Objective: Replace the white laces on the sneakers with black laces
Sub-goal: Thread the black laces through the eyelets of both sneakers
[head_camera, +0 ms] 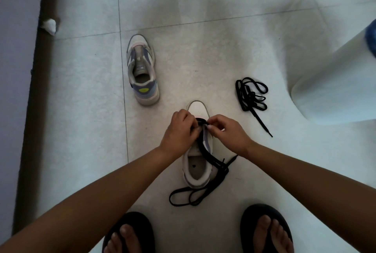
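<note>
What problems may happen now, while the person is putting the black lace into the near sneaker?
1. The black lace trails in loose loops behind the near sneaker, close to the person's sandals; a foot may catch it and pull it out.
2. Both hands, left and right, pinch the lace at the first eyelets, so the two ends may come out unequal.
3. The spare lace lies bunched and may knot.
</note>
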Motion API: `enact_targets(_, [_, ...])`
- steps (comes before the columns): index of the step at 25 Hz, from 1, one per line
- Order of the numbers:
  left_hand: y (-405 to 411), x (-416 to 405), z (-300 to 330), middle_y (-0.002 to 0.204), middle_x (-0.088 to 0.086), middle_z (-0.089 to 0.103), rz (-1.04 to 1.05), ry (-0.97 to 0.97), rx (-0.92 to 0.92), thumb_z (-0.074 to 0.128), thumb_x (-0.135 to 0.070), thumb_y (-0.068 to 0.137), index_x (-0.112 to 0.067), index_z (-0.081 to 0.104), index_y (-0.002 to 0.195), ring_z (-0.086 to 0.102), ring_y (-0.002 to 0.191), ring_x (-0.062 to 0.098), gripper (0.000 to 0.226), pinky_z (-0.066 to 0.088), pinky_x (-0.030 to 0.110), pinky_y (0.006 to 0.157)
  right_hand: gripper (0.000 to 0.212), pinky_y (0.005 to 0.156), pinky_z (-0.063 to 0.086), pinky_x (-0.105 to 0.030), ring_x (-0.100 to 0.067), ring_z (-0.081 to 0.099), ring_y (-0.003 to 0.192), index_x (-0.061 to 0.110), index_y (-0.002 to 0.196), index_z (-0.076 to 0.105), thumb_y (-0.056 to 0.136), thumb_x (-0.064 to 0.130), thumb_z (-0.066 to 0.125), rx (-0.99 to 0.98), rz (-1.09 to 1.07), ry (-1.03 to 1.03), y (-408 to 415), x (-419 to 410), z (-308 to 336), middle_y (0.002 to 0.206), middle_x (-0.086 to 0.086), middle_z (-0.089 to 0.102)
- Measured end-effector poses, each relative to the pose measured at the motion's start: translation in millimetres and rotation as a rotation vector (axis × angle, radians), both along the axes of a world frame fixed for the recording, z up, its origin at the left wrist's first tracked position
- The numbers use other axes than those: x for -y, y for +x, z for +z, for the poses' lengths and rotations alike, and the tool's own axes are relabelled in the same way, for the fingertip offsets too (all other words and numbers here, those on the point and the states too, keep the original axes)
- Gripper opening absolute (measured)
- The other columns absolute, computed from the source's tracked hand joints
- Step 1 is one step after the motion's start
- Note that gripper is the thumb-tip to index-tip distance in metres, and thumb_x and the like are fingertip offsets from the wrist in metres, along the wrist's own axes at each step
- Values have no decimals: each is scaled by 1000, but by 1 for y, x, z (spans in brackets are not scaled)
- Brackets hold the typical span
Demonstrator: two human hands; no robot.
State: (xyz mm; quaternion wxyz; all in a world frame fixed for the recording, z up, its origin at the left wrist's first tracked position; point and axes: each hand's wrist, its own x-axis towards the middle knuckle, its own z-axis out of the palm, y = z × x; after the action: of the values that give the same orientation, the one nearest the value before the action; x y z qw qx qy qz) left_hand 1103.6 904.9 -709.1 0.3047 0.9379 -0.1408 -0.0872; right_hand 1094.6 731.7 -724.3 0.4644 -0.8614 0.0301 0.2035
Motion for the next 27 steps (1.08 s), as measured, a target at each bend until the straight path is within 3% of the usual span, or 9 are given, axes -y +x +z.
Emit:
enact_targets(3, [-12,-2,0,112,12,49,44,58,-39,63,-20,87,-4,68,93,44,105,26,18,41,30,83,8,68,43,-6,-1,57,76,22,90,62,87,16,65,12,16,28,2,0,0,82,12,62])
enact_targets(6, [-18,7,-3,122,6,37,141,106,-270,58,-30,89,-14,69,100,34,116,22,22,34,27,89,5,68,44,-11,-3,55,72,17,90,61,87,13,64,-10,-12,30,8,-5,2,80,8,61])
enact_targets(9, [-14,18,-2,122,5,34,285,100,-404,58,-32,88,-19,67,103,33,118,23,21,35,32,92,7,71,45,-23,-9,53,71,13,89,61,92,8,58,-239,-127,270,9,-8,5,79,0,59])
enact_targets(11, [-11,21,-2,122,4,33,302,125,-423,59,-32,87,-21,66,101,33,118,24,19,35,35,91,13,71,43,-22,-7,50,73,16,89,59,96,9,51,-435,-193,443,11,-7,9,80,2,56])
enact_targets(13, [-9,22,-2,122,4,32,284,123,-458,60,-30,86,-24,68,96,32,118,25,15,35,36,91,15,72,42,-23,-9,48,75,17,90,56,98,9,46,-498,-218,485,13,-5,10,82,1,53])
enact_targets(18, [-5,24,6,128,6,29,280,114,-550,58,-28,88,-23,70,99,31,121,26,17,37,37,96,7,71,46,-28,-16,51,82,12,100,48,95,12,53,-361,-291,279,5,-13,11,92,-6,53])
enact_targets(22, [-17,11,22,121,3,32,378,-41,-357,56,-24,90,-18,57,111,38,119,22,22,38,31,96,28,67,44,-23,-14,55,85,18,101,42,90,37,59,-305,-193,4,-12,-14,20,91,3,55])
enact_targets(24, [-30,-6,26,131,6,30,357,-28,-313,58,-25,88,-16,40,130,36,123,22,47,36,32,99,47,61,39,-20,-10,57,86,25,110,33,83,51,62,-350,-53,-58,-27,-20,31,96,5,56])
enact_targets(27, [-66,-8,20,150,5,9,179,139,-463,63,-49,79,-12,0,148,17,138,25,100,25,38,109,48,65,39,-26,-22,59,98,13,120,36,88,37,62,-383,161,-246,-47,-29,35,110,-6,58])
